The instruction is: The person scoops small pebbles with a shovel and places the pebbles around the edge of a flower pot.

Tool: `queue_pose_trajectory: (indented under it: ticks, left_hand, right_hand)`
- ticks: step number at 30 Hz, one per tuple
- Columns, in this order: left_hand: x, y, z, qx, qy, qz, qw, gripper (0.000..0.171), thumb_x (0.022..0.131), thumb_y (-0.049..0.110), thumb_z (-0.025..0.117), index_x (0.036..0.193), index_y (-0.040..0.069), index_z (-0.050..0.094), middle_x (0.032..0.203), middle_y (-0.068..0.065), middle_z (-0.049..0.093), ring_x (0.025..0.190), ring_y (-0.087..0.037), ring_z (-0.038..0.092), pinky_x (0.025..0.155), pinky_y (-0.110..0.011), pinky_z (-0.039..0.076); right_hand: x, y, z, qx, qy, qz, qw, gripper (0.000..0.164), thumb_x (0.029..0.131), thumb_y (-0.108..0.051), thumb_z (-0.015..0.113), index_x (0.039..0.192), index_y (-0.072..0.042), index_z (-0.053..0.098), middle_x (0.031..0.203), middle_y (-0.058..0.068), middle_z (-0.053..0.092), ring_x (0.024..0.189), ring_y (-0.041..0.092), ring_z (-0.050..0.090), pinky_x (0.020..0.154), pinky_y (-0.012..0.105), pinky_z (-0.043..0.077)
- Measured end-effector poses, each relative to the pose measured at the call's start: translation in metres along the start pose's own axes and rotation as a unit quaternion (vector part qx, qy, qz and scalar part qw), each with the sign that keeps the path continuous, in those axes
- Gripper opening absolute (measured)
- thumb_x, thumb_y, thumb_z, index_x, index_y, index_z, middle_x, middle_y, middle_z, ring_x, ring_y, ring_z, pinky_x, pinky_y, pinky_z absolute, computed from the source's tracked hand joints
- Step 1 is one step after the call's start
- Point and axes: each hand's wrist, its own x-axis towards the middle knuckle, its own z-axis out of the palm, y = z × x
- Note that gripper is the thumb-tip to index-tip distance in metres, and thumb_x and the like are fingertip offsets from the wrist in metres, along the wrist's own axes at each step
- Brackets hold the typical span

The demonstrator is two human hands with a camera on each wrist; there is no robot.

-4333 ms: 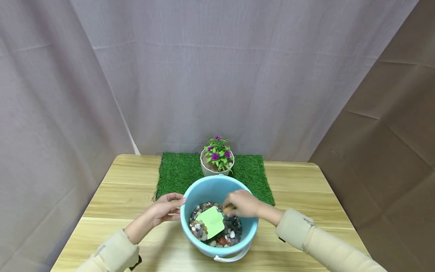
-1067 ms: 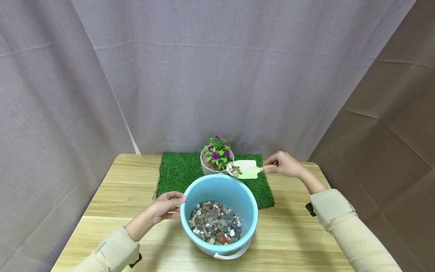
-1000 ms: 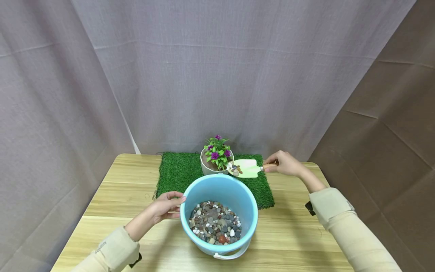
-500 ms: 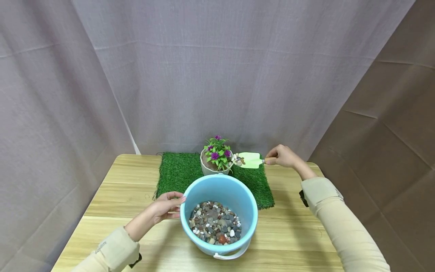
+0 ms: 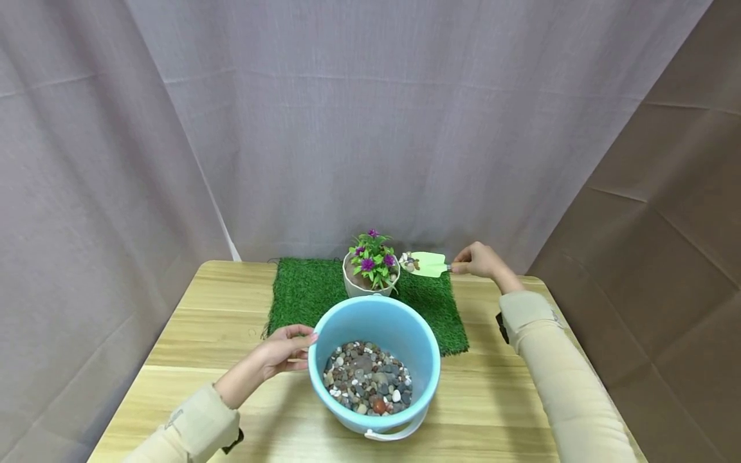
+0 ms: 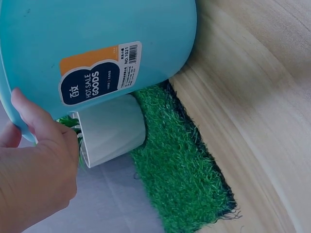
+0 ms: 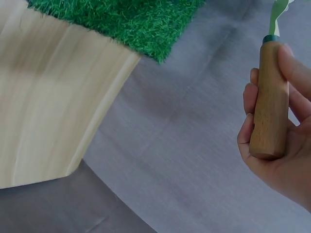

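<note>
My right hand [image 5: 482, 260] grips the wooden handle [image 7: 270, 104] of a light green garden trowel [image 5: 431, 264]. Several pebbles [image 5: 409, 262] lie on the blade's tip, which is raised just right of a white flower pot [image 5: 366, 290] with a purple-flowered plant [image 5: 373, 260]. Brown soil and a few stones show inside the pot. My left hand [image 5: 287, 351] holds the rim of a light blue bucket [image 5: 431, 379] at its left side, thumb and fingers pinching the edge in the left wrist view. Mixed pebbles [image 5: 370, 379] cover the bucket's bottom.
The pot stands on a green artificial grass mat [image 5: 303, 292] at the back of the wooden table [image 5: 214, 321], behind the bucket. A white bucket handle [image 5: 396, 435] hangs at the front. Grey curtains [image 5: 370, 128] close off the back.
My right hand lifted the trowel with pebbles out of the bucket to the pot's right side. Over the last second it moved slightly farther back and right. My left hand stayed at the rim.
</note>
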Motion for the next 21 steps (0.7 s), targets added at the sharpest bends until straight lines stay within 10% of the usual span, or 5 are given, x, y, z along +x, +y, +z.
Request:
queue_pose_trajectory:
  ticks: [21]
  left_hand:
    - [0.001,-0.002,-0.003,-0.02,-0.017,0.0,0.9997,0.032,0.092,0.016,0.06,0.117,-0.002,0.05,0.076,0.003,0.064,0.063,-0.004,0.063,0.066,-0.021,0.062]
  right_hand:
    - [0.027,-0.019,0.024,-0.042,-0.01,0.109,0.993,0.026,0.088,-0.021,0.065,0.102,-0.001,0.071,0.102,0.017,0.07,0.085,0.028,0.064,0.07,0.038,0.056]
